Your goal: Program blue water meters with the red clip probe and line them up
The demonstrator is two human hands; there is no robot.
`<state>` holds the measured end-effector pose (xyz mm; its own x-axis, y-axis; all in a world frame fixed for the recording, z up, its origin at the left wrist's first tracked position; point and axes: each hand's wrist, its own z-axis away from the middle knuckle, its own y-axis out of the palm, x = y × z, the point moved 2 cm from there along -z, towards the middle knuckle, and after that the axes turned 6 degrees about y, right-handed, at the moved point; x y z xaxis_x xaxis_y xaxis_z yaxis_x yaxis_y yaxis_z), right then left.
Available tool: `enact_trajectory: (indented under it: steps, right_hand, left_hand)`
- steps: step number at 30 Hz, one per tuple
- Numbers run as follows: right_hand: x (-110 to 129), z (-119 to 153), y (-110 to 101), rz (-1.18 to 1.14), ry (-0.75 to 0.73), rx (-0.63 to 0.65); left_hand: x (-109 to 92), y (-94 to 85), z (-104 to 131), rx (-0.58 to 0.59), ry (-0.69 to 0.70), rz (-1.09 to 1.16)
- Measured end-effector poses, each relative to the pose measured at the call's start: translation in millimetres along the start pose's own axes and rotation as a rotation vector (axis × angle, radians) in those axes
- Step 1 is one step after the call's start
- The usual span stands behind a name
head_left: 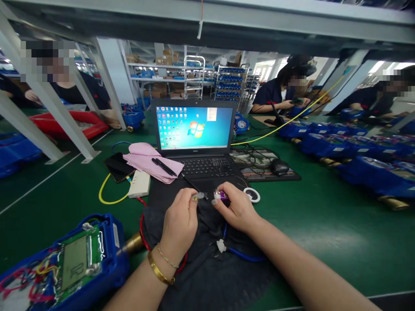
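The left hand (181,218) is grasping a small pale piece (199,195), the right hand (238,206) a purple object (223,195), above black cloth (207,276) near the laptop (195,128). A blue-handled tool (243,253) lies below. Each hand partly hides its piece; the opened blue device (78,259) is cut off at left.

Deep green runs across the bench (317,233) in front of me, under a black cloth (214,276). The small part (199,195) in the left hand (181,216) is cloudy grey; the little piece (223,195) in the right hand (238,207) shows purple and white. I see a gold bangle (157,269), blue cutter handles (246,255), pink papers (142,160), and a blue meter housing (117,257) around a green circuit board (96,232).
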<state>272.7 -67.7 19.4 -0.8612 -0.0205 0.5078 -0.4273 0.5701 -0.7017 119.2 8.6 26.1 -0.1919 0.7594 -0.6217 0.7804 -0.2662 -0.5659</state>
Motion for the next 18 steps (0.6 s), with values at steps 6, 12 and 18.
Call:
enact_trajectory:
  steps: [6, 12, 18]
  right_hand:
    - [5.4, 2.2, -0.6, 0.006, -0.050, 0.052]
    - [7.3, 2.5, -0.9, -0.003, -0.030, 0.083]
    - [7.5, 2.9, 1.5, -0.037, -0.018, 0.103]
  left_hand:
    - [0.0, 0.2, 1.2, 0.011, 0.036, -0.044]
    - [0.9, 2.5, 2.2, 0.042, 0.057, -0.052]
    - [0.8, 3.9, 2.3, 0.061, 0.055, -0.041]
